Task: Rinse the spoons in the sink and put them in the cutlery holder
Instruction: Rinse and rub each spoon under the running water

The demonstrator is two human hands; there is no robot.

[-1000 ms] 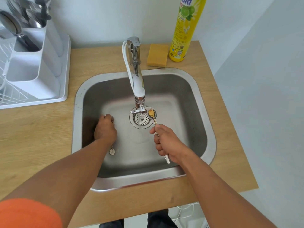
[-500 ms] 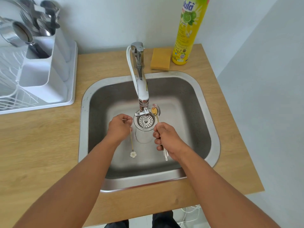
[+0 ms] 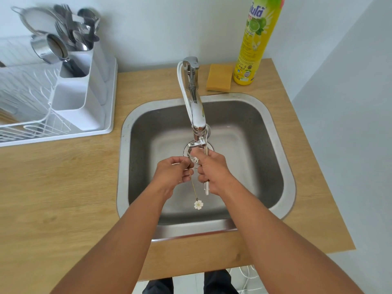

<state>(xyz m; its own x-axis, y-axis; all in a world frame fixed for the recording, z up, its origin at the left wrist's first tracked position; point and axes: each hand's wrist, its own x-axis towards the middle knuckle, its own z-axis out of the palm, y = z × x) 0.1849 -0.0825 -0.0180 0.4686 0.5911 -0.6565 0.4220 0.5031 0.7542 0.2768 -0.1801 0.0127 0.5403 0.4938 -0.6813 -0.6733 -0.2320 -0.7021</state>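
Over the steel sink (image 3: 273,132), my left hand (image 3: 172,176) pinches a thin gold spoon with a white flower end (image 3: 198,204); its bowl is hidden in my fingers. My right hand (image 3: 213,172) grips a white-handled spoon (image 3: 206,188), whose bowl end reaches up behind the faucet spout (image 3: 198,115). Both hands meet just under the spout, above the drain. No water stream is visible. The white cutlery holder (image 3: 84,90) stands at the far left in the dish rack and holds several spoons and forks.
A white dish rack (image 3: 31,122) on a tray fills the left counter. A steel strainer and cup lean on the holder. A yellow sponge (image 3: 219,77) and a tall yellow dish soap bottle (image 3: 254,41) stand behind the sink. A wall is close on the right.
My left hand lifted the flower spoon from the sink floor and moved right to meet my right hand. My right hand shifted slightly left, under the spout.
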